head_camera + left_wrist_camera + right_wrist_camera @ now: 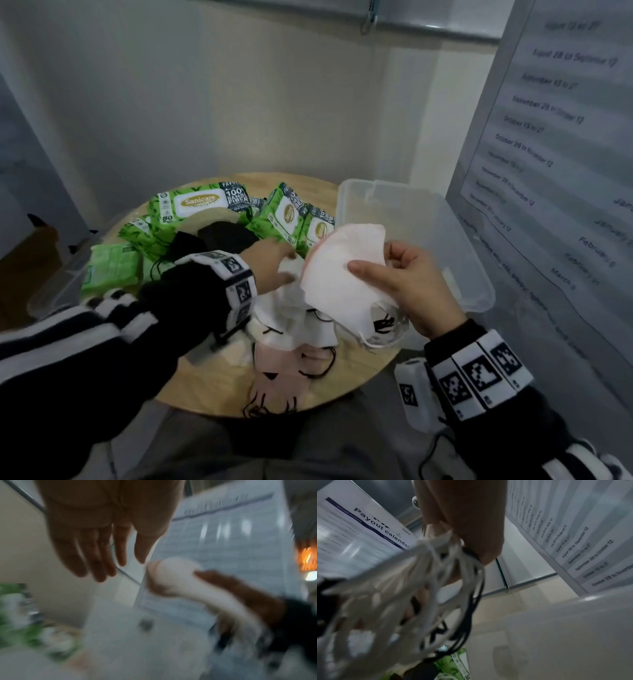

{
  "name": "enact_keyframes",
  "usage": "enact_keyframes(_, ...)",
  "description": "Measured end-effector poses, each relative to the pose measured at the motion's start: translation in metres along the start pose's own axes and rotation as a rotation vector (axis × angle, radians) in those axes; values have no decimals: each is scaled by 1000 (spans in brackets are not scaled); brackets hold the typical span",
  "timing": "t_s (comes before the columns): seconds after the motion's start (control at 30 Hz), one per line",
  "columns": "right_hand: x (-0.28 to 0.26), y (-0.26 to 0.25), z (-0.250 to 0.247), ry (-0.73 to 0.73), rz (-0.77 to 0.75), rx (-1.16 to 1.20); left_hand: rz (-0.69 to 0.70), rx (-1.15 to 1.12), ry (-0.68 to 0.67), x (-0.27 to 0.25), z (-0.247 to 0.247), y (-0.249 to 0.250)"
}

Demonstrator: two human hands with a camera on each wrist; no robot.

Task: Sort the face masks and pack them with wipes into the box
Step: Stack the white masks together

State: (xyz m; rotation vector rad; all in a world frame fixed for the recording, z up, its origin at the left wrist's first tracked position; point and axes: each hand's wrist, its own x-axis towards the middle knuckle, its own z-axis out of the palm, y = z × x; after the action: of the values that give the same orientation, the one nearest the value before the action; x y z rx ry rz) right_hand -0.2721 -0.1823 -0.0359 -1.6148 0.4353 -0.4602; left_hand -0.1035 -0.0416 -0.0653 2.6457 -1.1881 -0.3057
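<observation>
On the round wooden table (363,373) lie white masks (284,318), pink masks (284,370) toward the front edge and black masks (219,236) further back. My right hand (376,260) pinches a stack of white masks (339,270) above the table, thumb on top; their ear loops (423,588) dangle below the right hand (471,534). My left hand (277,265) reaches over the white pile with straight fingers (102,561) and holds nothing. Green wipes packs (202,205) stand at the back. The clear plastic box (479,301) sits open at the right.
A small green pack (109,270) lies at the table's left edge. A board with a printed calendar (548,137) stands close on the right, just past the box. A plain wall (205,102) is behind the table.
</observation>
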Motion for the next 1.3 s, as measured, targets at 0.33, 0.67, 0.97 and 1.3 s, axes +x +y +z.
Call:
enact_keyframes(0.33, 3, 13, 9, 76, 70, 20, -44, 443, -222, 28, 68, -39)
enact_keyframes(0.67, 1, 12, 3, 150, 22, 45, -90, -141, 238, 13, 27, -39)
enact_keyframes(0.97, -9, -3, 8, 136, -186, 76, -212, -534, 393, -21, -38, -43)
enact_keyframes(1.3, -7, -13, 5, 20, -243, -161, 52, -1426, 406, -51, -88, -10)
